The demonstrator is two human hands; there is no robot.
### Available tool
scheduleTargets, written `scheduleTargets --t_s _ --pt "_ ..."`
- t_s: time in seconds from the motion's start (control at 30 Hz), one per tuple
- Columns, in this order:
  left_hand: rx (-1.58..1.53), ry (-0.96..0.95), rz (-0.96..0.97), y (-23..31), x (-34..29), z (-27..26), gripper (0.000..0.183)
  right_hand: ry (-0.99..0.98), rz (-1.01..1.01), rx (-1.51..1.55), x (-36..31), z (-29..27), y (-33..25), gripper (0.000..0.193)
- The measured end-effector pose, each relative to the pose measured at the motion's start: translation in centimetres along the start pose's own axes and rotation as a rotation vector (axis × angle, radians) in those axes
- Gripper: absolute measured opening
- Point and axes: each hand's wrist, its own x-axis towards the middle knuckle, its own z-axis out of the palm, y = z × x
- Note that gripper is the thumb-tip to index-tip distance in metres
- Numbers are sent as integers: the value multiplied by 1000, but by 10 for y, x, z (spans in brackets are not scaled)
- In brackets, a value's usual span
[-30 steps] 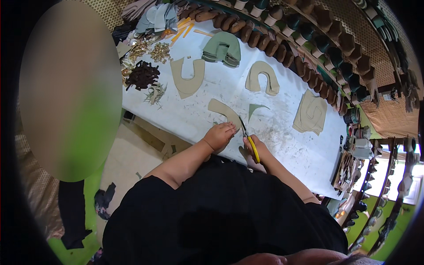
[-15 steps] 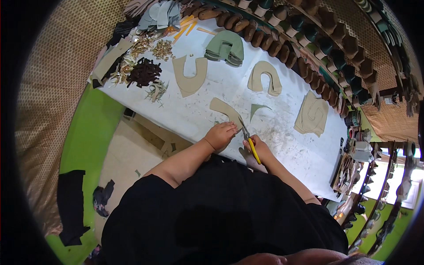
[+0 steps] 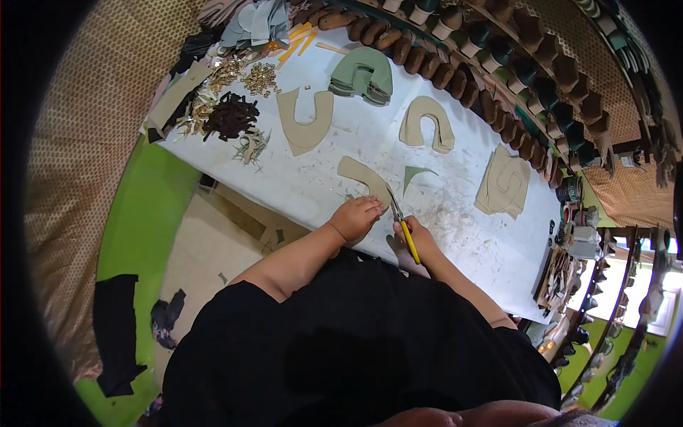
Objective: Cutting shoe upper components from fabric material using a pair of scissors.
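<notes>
At the near edge of the white table (image 3: pixel 455 213), my right hand (image 3: pixel 420 240) grips yellow-handled scissors (image 3: pixel 403 225) whose blades point away from me into a curved tan piece of material (image 3: pixel 364 176). Beside the blades, my left hand (image 3: pixel 356 216) has its fingers curled down on the near end of that same tan piece. A small dark green offcut (image 3: pixel 415 175) lies just to the right of the blades.
Tan U-shaped cutouts (image 3: pixel 304 119) (image 3: pixel 427 128) (image 3: pixel 505 186) and a green stack (image 3: pixel 363 75) lie farther back. Dark scraps (image 3: pixel 231 115) and small metal bits (image 3: pixel 260 78) sit at the left end. Rows of shoe lasts (image 3: pixel 498 92) line the far edge; tins and tools (image 3: pixel 573 235) stand right.
A blurred shape that covered the left side one second ago is gone. Both hands stay in the same spot at the tan piece with the scissors.
</notes>
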Motion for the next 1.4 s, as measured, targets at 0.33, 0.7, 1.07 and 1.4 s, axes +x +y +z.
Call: scheduleTargets --t_s 0.33,0.7,1.07,1.4 --pt "3 -17 2 -1 -1 2 19 61 -31 -118 0 -4 0 56" --pt "57 -23 -27 1 -2 5 18 7 -74 -180 4 -35 -3 55" --pt "52 -39 -9 0 -3 4 18 12 -58 -125 1 -17 -9 58" --pt "59 -36 -12 1 -3 3 18 64 -52 -165 0 -24 -14 51"
